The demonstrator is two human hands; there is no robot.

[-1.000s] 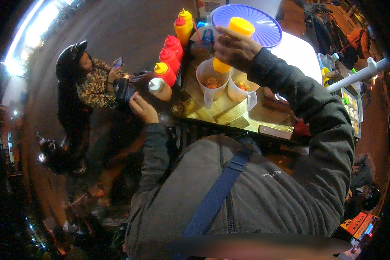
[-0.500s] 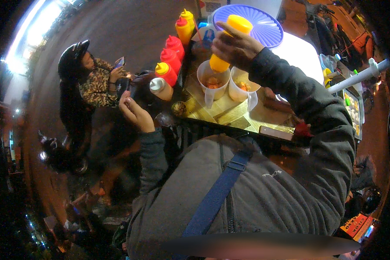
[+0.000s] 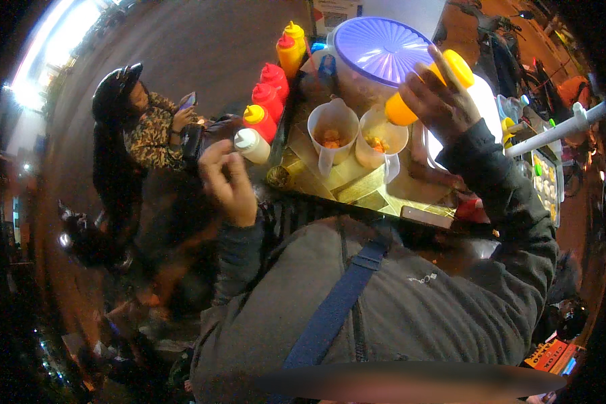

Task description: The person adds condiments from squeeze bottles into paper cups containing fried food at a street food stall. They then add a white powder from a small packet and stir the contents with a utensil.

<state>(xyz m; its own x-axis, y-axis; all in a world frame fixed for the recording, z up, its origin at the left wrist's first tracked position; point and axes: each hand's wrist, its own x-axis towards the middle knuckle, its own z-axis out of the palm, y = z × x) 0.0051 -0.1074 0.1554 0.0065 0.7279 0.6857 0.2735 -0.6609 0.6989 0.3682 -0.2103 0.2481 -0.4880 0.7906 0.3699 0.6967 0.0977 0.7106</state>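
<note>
The right hand [image 3: 444,94] holds a bright yellow, cylindrical plastic container [image 3: 402,110], its fingers clamped around the middle and the index finger stretched out past the body. The container is tilted, upper end toward the right, lower end just beside the rim of the right translucent plastic pitcher [image 3: 373,159]. Blur and glare are considerable here; I cannot tell which end opens, nor whether anything is leaving it.

The left hand [image 3: 230,178] carries nothing visible. Its fingers are loosely bent and apart, near a squat squeeze bottle with a white cap [image 3: 251,145], with no contact established.

A second, left translucent plastic pitcher [image 3: 336,156] stands next to the first. Both are upright, with orange pieces low inside. Behind them lies a round, ribbed, purple-blue plastic lid [image 3: 387,50].

Assessment of handling: the yellow container appears best gripped at mid-body, with the extended finger brought in for a firmer hold. Any tipping should, in my judgement, be done with the lower end well inside a rim, in small measures. The idle left hand could usefully steady the pitcher by its handle, since a knock to the rim is the likeliest fault.
</note>
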